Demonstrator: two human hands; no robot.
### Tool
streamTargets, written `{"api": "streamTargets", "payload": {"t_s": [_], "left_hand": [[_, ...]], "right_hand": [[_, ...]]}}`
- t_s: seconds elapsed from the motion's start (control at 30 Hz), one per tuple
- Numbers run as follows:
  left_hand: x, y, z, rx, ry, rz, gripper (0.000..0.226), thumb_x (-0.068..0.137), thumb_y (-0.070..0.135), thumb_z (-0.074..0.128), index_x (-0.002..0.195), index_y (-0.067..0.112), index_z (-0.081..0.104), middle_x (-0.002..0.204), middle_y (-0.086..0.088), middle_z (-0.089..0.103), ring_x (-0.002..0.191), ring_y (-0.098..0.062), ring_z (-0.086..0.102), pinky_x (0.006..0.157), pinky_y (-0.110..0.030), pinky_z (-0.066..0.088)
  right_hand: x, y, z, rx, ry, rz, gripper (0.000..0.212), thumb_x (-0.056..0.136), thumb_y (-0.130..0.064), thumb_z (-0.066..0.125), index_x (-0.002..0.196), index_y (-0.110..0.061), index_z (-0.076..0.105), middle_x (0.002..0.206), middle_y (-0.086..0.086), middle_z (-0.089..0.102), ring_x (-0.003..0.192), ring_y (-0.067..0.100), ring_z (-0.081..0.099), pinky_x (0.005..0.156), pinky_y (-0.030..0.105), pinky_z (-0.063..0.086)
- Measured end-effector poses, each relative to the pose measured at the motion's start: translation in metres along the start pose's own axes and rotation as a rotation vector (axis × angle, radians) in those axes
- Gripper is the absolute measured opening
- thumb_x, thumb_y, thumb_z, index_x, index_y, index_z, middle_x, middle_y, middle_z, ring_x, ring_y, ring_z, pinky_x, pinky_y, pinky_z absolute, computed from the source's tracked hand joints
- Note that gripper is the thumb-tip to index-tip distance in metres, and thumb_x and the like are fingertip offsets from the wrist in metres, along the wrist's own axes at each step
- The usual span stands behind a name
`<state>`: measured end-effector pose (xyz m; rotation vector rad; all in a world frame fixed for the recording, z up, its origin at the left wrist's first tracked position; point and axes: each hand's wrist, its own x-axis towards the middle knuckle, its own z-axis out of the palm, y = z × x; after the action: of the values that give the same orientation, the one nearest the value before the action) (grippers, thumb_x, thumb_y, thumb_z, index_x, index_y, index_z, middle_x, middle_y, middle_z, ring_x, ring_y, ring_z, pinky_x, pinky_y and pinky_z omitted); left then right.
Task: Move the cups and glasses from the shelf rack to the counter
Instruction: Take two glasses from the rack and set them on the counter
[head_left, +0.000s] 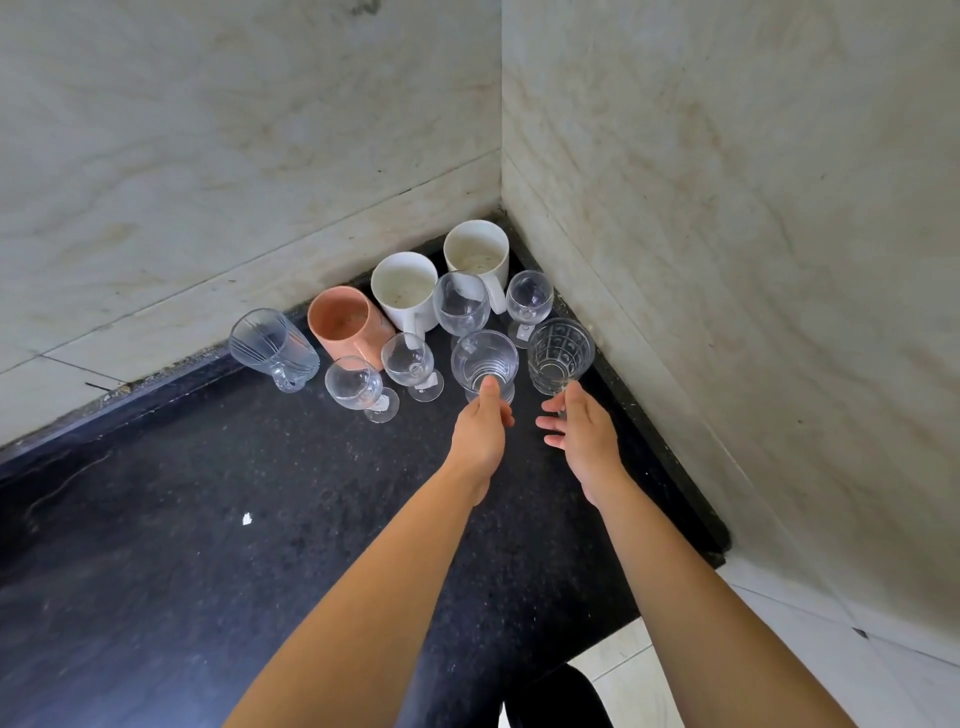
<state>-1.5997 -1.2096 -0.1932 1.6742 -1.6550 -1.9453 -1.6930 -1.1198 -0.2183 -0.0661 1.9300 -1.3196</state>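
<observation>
Cups and glasses stand grouped in the corner of the black counter (208, 519). At the front are a ribbed clear tumbler (484, 358) and a diamond-patterned glass (560, 353). My left hand (480, 431) is just below the ribbed tumbler, thumb tip touching its base and fingers loose. My right hand (584, 436) is below the patterned glass, with one fingertip at its foot and the other fingers spread. Behind stand several stemmed glasses (410, 361), a pink mug (345, 327), two white mugs (405, 288) and a clear glass mug (272, 340).
Pale marble walls (727, 260) close the corner at the back and on the right. The counter's right end (717, 551) stops at the wall, with white floor tiles (779, 649) below. A small white speck (247, 518) lies on the counter.
</observation>
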Motion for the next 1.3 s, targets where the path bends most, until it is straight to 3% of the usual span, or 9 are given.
{"api": "streamTargets", "payload": {"t_s": [0.13, 0.23, 0.33, 0.4, 0.47, 0.53, 0.67, 0.93, 1.3], "left_hand": [[-0.001, 0.007, -0.001, -0.025, -0.032, -0.047, 0.059, 0.1, 0.059, 0.029, 0.092, 0.012, 0.064, 0.078, 0.002, 0.051, 0.072, -0.014, 0.046, 0.074, -0.031, 0.042], [-0.013, 0.013, -0.013, -0.025, 0.0, -0.093, 0.058, 0.097, 0.065, 0.034, 0.101, 0.016, 0.065, 0.089, -0.003, 0.056, 0.073, -0.016, 0.049, 0.068, -0.03, 0.042], [-0.031, 0.017, -0.033, 0.126, 0.07, 0.017, 0.053, 0.095, 0.067, 0.031, 0.08, 0.022, 0.054, 0.115, -0.019, 0.06, 0.103, -0.033, 0.058, 0.092, -0.045, 0.046], [-0.051, 0.02, -0.055, 0.265, 0.131, 0.163, 0.056, 0.098, 0.06, 0.031, 0.077, 0.012, 0.051, 0.114, -0.03, 0.056, 0.118, -0.045, 0.049, 0.101, -0.054, 0.04], [-0.073, 0.021, -0.081, 0.414, 0.218, 0.288, 0.054, 0.099, 0.055, 0.031, 0.094, 0.008, 0.059, 0.116, -0.023, 0.059, 0.118, -0.041, 0.048, 0.102, -0.053, 0.039], [-0.098, 0.022, -0.113, 0.563, 0.361, 0.378, 0.052, 0.099, 0.054, 0.032, 0.121, 0.016, 0.06, 0.136, -0.012, 0.055, 0.127, -0.033, 0.044, 0.107, -0.048, 0.036], [-0.157, 0.016, -0.18, 0.782, 0.689, 0.449, 0.068, 0.098, 0.058, 0.029, 0.151, 0.017, 0.036, 0.162, -0.011, 0.024, 0.148, -0.032, 0.019, 0.116, -0.052, 0.023], [-0.318, -0.051, -0.302, 0.764, 1.332, 0.256, 0.071, 0.098, 0.056, 0.034, 0.154, 0.014, 0.028, 0.163, -0.02, 0.016, 0.15, -0.037, 0.013, 0.115, -0.057, 0.02], [-0.594, -0.239, -0.373, 0.669, 1.732, -0.032, 0.078, 0.095, 0.066, 0.026, 0.159, 0.024, 0.012, 0.166, -0.011, -0.008, 0.152, -0.031, -0.009, 0.12, -0.056, 0.005]], "right_hand": [[-0.005, -0.003, -0.007, -0.085, 0.074, -0.046, 0.029, 0.108, -0.043, 0.037, 0.1, -0.033, 0.063, 0.111, -0.008, 0.066, 0.09, 0.009, 0.069, 0.073, 0.033, 0.055], [-0.016, -0.009, -0.015, -0.161, 0.135, -0.09, 0.033, 0.106, -0.041, 0.04, 0.122, -0.022, 0.061, 0.119, -0.002, 0.063, 0.094, 0.013, 0.068, 0.092, 0.047, 0.055], [-0.033, -0.019, -0.024, -0.267, 0.144, -0.155, 0.039, 0.105, -0.042, 0.04, 0.133, -0.019, 0.056, 0.131, 0.0, 0.059, 0.109, 0.018, 0.062, 0.099, 0.043, 0.05], [-0.045, -0.031, -0.028, -0.339, 0.163, -0.226, 0.044, 0.105, -0.043, 0.04, 0.139, -0.018, 0.053, 0.139, 0.003, 0.056, 0.099, 0.008, 0.057, 0.09, 0.031, 0.043], [-0.055, -0.044, -0.027, -0.376, 0.173, -0.287, 0.048, 0.105, -0.045, 0.039, 0.143, -0.018, 0.05, 0.143, 0.004, 0.051, 0.091, 0.004, 0.055, 0.086, 0.029, 0.041], [-0.068, -0.063, -0.018, -0.399, 0.154, -0.391, 0.048, 0.104, -0.046, 0.04, 0.144, -0.018, 0.048, 0.144, 0.005, 0.049, 0.105, 0.012, 0.061, 0.09, 0.031, 0.045], [-0.095, -0.096, 0.026, -0.533, 0.11, -0.77, 0.048, 0.104, -0.041, 0.045, 0.143, -0.013, 0.049, 0.148, 0.013, 0.049, 0.137, 0.03, 0.045, 0.11, 0.043, 0.039], [-0.207, -0.111, 0.177, -0.822, -0.311, -1.268, 0.068, 0.102, -0.057, 0.034, 0.159, -0.019, 0.028, 0.168, 0.019, 0.011, 0.154, 0.044, 0.007, 0.122, 0.057, 0.009], [-0.516, -0.038, 0.301, -0.612, -0.75, -1.724, 0.07, 0.1, -0.061, 0.036, 0.16, -0.025, 0.026, 0.169, 0.018, 0.008, 0.153, 0.045, 0.006, 0.12, 0.06, 0.012]]}}
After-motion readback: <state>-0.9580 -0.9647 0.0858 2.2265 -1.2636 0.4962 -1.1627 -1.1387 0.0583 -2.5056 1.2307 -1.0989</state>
